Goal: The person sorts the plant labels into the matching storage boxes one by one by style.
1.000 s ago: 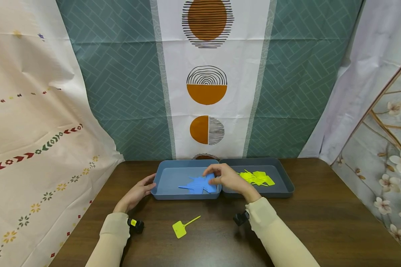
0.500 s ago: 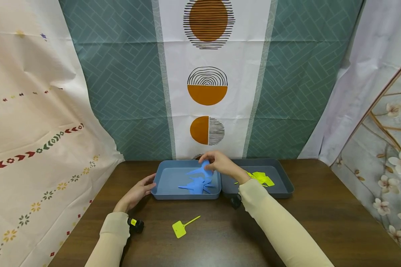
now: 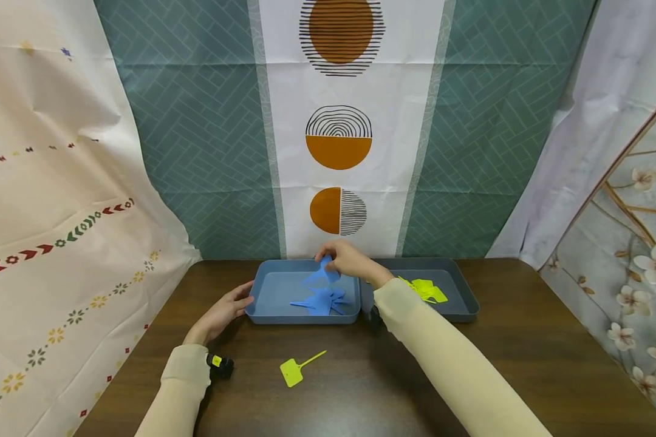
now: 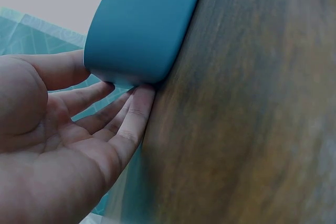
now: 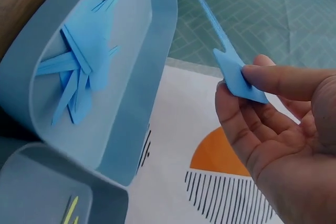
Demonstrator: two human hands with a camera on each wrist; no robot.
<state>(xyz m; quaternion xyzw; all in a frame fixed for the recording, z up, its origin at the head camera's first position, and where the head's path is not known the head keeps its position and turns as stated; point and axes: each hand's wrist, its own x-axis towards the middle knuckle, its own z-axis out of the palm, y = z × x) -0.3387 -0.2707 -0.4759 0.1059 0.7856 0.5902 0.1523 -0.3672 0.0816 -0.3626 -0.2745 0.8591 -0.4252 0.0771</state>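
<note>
Above the blue tray (image 3: 277, 318), my right hand (image 3: 351, 261) pinches a blue plant label (image 5: 239, 76) between thumb and fingers. Its stem sticks out away from the palm; whether more than one label is stacked there I cannot tell. Below it, several blue plant labels (image 3: 321, 301) lie in a loose pile in the tray's right half. My left hand (image 3: 221, 312) is at the tray's left end. In the left wrist view its fingertips (image 4: 143, 97) touch the outer wall near the table, with the thumb by the rim.
A dark grey tray (image 3: 466, 301) adjoins the blue one on the right, with several yellow plant labels (image 3: 427, 290) inside. One yellow plant label (image 3: 292, 372) lies on the wooden table (image 3: 355, 394) nearer to me. A patterned cloth (image 3: 208, 152) hangs behind the trays.
My right hand has taken a blue label up from the pile and moved left and away from me over the tray's far rim. My left hand stays in place.
</note>
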